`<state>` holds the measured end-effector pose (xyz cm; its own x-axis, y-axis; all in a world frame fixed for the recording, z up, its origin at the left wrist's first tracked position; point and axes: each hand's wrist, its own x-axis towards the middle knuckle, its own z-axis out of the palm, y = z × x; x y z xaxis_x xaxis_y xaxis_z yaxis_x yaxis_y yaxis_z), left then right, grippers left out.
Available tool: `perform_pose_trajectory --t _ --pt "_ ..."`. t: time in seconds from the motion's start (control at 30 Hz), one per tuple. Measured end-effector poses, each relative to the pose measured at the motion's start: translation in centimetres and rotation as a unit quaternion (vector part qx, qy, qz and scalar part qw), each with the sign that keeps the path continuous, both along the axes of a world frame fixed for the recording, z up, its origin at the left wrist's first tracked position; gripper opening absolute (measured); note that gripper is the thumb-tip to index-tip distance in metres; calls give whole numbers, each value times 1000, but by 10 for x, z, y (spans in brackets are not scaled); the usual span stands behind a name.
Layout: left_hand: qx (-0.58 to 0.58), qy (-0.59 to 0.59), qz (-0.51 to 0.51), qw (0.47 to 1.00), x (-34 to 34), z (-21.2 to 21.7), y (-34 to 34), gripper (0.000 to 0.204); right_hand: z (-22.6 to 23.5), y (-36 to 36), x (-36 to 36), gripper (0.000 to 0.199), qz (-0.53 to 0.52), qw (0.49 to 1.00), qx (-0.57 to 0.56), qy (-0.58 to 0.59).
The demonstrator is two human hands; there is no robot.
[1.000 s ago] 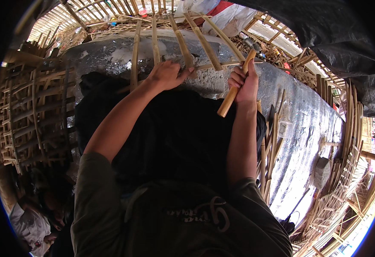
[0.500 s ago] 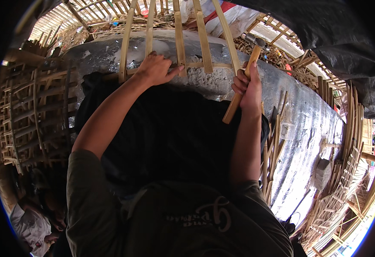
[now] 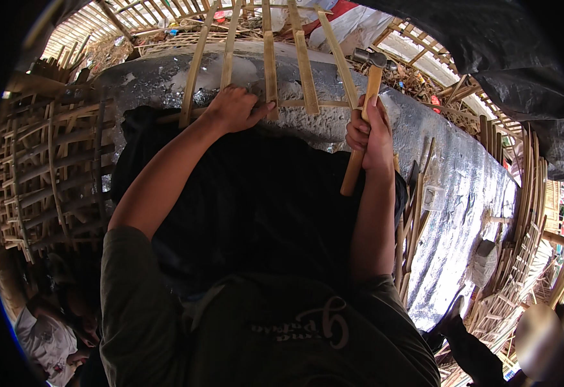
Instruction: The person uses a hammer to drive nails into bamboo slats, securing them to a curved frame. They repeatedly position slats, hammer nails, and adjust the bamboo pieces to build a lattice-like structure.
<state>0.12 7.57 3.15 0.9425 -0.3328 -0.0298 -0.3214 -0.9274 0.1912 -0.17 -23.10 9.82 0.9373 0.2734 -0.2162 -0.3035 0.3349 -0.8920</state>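
My right hand [image 3: 370,132] grips the wooden handle of a hammer [image 3: 364,97], its metal head raised near the upper right. My left hand [image 3: 235,108] presses down on a grid of bamboo slats [image 3: 270,61] that lies over a grey metal-covered workbench [image 3: 449,180]. Several long slats run away from me and a thin cross slat passes under my left fingers. A black cloth [image 3: 250,200] covers my lap below both arms.
Finished bamboo lattice panels [image 3: 50,174] are stacked at the left. More slats and frames [image 3: 520,245] lean at the right edge of the bench. A person in a white shirt [image 3: 43,335] sits low at the bottom left. Bamboo scraps lie beyond the bench.
The hammer has been lifted so its head is now in view. The slat grid has shifted nearer, and my left hand stays pressed on it.
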Motion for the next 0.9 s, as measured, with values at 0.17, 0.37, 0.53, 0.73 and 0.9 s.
perform_pose_trajectory --t 0.17,0.37,0.53,0.73,0.9 --pt "6 -10 -22 1000 3 -2 5 64 2 5 -2 33 8 999 -45 -9" --pt "7 -28 -28 999 1 3 4 79 0 11 -3 38 45 997 -58 -19" --pt "13 28 -10 999 2 14 -1 78 -3 15 -4 36 59 995 -72 -30" --pt "-34 -33 -24 999 0 3 3 70 0 28 -11 26 63 983 -172 -22" --pt "-44 -90 -34 994 -2 -1 4 68 4 53 -18 19 47 834 -449 -317"
